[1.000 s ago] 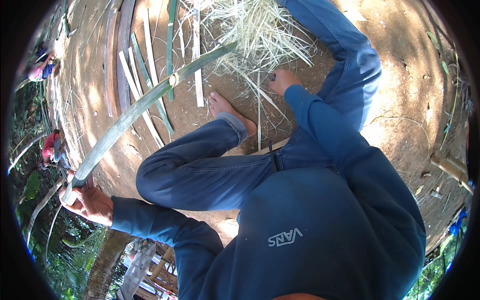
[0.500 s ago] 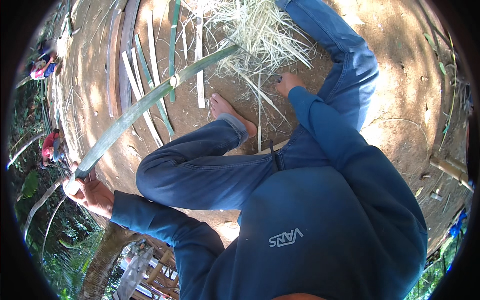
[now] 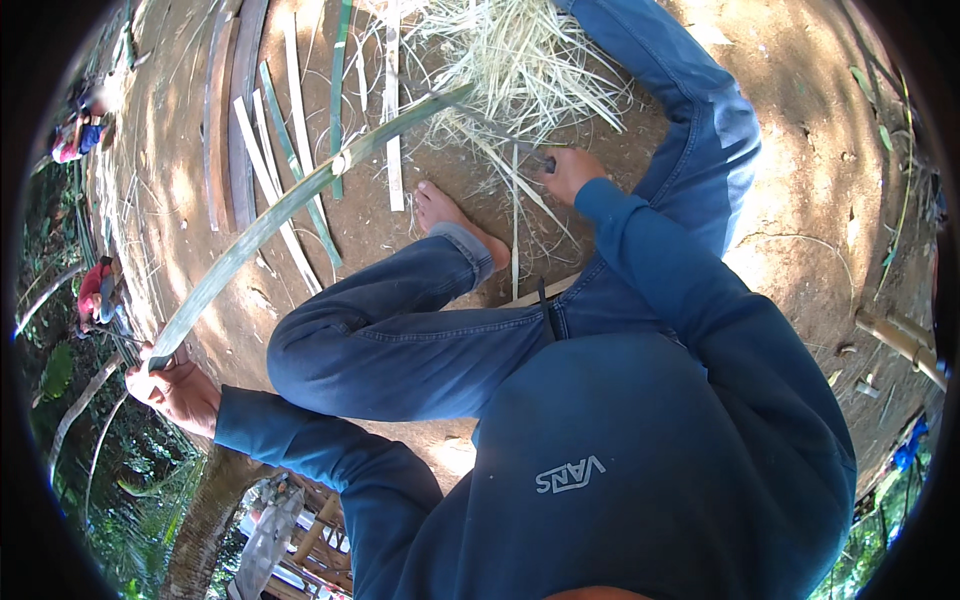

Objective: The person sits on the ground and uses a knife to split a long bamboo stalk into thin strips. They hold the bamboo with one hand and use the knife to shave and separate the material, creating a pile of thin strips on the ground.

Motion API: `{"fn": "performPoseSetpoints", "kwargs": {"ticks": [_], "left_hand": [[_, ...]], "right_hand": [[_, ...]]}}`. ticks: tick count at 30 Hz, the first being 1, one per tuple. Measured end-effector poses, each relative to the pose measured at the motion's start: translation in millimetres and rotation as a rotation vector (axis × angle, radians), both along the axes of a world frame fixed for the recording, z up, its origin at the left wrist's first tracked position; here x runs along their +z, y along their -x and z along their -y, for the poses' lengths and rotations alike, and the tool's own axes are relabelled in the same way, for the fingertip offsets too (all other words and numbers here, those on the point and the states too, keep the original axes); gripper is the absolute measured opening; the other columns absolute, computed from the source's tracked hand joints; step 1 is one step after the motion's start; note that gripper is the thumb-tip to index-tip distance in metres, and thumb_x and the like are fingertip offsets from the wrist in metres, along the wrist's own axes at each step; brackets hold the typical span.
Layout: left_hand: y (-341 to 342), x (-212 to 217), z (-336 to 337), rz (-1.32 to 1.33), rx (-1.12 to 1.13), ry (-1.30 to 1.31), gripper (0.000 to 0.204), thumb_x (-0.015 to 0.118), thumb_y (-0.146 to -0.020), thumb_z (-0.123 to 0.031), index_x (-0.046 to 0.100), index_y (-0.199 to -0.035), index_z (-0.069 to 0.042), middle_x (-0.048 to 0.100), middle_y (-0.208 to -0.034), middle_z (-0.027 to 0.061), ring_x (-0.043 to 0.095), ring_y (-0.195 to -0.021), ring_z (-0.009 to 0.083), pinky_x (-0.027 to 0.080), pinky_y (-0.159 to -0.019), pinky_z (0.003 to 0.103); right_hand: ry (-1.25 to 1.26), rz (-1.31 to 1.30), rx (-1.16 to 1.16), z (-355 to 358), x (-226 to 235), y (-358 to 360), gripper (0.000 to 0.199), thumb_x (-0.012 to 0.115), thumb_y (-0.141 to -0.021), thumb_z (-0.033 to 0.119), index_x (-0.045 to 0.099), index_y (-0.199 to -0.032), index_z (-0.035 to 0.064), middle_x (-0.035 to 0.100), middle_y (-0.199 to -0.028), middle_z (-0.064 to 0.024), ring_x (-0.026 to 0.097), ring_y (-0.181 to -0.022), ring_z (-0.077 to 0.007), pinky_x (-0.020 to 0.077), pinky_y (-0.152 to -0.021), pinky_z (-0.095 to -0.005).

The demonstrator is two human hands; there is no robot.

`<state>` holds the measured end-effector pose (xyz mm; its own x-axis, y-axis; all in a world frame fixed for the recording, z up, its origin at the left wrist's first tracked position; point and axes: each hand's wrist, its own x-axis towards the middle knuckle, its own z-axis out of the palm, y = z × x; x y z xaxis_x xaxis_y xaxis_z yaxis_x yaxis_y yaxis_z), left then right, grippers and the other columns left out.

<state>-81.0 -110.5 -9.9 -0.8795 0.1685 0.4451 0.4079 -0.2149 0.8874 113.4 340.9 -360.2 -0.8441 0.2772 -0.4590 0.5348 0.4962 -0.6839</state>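
A long green bamboo strip (image 3: 255, 232) with a pale node stretches from the left across the ground to the far middle. Its near end is gripped by my left hand (image 3: 178, 392), fingers closed around it. My right hand (image 3: 575, 174) is closed on the dark handle of a knife (image 3: 492, 125). The thin blade points up and left, toward the strip's far end. It looks as if the blade meets the strip there, but I cannot tell if they touch. My bare foot (image 3: 452, 218) rests on the dirt beneath the strip.
A heap of pale bamboo shavings (image 3: 525, 65) lies at the far middle. Several split bamboo strips (image 3: 394, 130) and dark planks (image 3: 243, 120) lie on the ground at far left. Two people (image 3: 97, 292) are at the left rim. A bamboo pole (image 3: 900, 345) lies at right.
The bamboo strip has turned in my left hand and looks narrower, its far end shifted slightly left. My right hand and the knife have moved a little left.
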Motion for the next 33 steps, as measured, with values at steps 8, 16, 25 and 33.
{"fn": "performPoseSetpoints", "kwargs": {"ticks": [8, 16, 25, 33], "left_hand": [[6.1, 2.0, 0.0, 0.021, 0.038, 0.012, 0.030, 0.066, -0.081, -0.004, 0.056, -0.109, -0.008, 0.059, -0.119, 0.0138, 0.051, -0.120, 0.0320, 0.029, -0.106, 0.063], [1.9, 1.4, -6.9, 0.027, -0.089, 0.011, 0.031, 0.070, -0.078, -0.008, 0.057, -0.105, -0.012, 0.063, -0.109, 0.0098, 0.056, -0.112, 0.0292, 0.025, -0.109, 0.062], [18.7, 7.8, 12.9, 0.041, -0.284, 0.100, 0.024, 0.069, -0.082, -0.012, 0.059, -0.102, -0.017, 0.066, -0.101, 0.0061, 0.055, -0.104, 0.0310, 0.022, -0.105, 0.058], [26.3, 0.5, 12.8, 0.041, -0.156, -0.080, 0.035, 0.064, -0.083, -0.006, 0.055, -0.117, -0.008, 0.055, -0.125, 0.0171, 0.048, -0.122, 0.0339, 0.028, -0.108, 0.061]], "right_hand": [[0.023, 0.240, -0.092, -2.2, -13.3, 7.8, 0.031, 0.060, -0.079, 0.027, 0.065, -0.101, 0.0053, 0.067, -0.089, -0.0203, 0.065, -0.083, -0.0357, 0.0504, -0.076, -0.0447], [0.097, -0.151, 0.143, 8.3, 19.9, 2.2, 0.027, 0.060, -0.078, 0.027, 0.065, -0.095, 0.0069, 0.066, -0.079, -0.0185, 0.064, -0.077, -0.0361, 0.0501, -0.071, -0.0460], [0.003, -0.042, -0.015, 3.4, 4.5, -2.0, 0.022, 0.060, -0.078, 0.028, 0.065, -0.092, 0.0107, 0.065, -0.075, -0.0165, 0.063, -0.073, -0.0372, 0.0500, -0.069, -0.0462], [0.019, 0.220, -0.064, 3.6, 4.8, 11.7, 0.030, 0.059, -0.079, 0.029, 0.068, -0.100, 0.0088, 0.067, -0.090, -0.0175, 0.065, -0.084, -0.0343, 0.0499, -0.077, -0.0440]]}}
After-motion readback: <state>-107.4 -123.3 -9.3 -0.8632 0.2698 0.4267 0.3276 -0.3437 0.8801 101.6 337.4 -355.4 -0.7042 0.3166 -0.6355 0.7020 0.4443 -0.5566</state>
